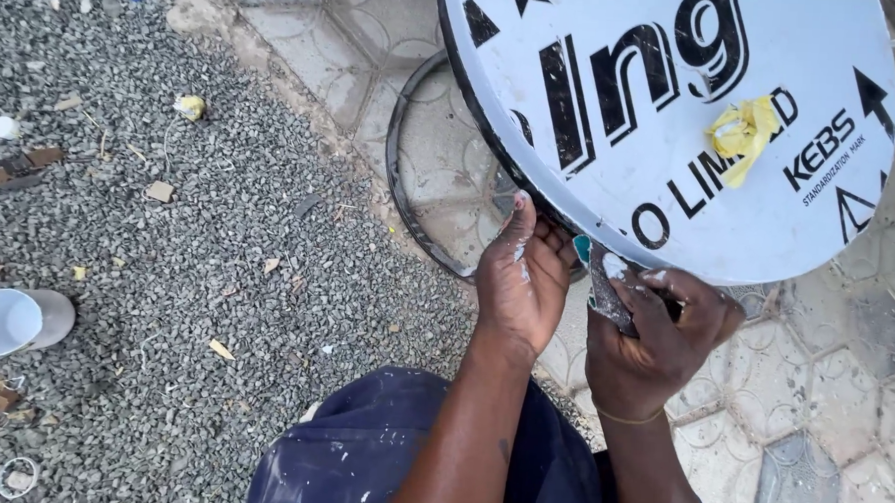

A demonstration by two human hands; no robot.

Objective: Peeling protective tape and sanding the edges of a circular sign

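Head view, near to far: right hand (653, 343), fingers pinching a paint-smeared scraper (605, 287) against the rim of the white round sign (609, 178); left hand (526, 279), fingers curled on that rim. Best scraped with the disc steadied. Beyond: black hoop (400, 180), gravel (170, 242).

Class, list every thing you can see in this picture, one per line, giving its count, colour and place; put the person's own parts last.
Round sign disc: one, white with black lettering, upper right, tilted.
Yellow scrap: one, yellow, stuck on the disc's face.
Black ring: one, black, on the paving behind the disc.
Paving tiles: many, grey, patterned, right side.
Gravel: grey, left side, scattered with litter.
Cup: one, white, lying at left edge.
Scraper-like tool: one, paint-smeared, at the disc's lower edge.
Trousers: dark blue, paint-flecked, bottom centre.
Left hand: on the disc's edge.
Right hand: gripping the tool.
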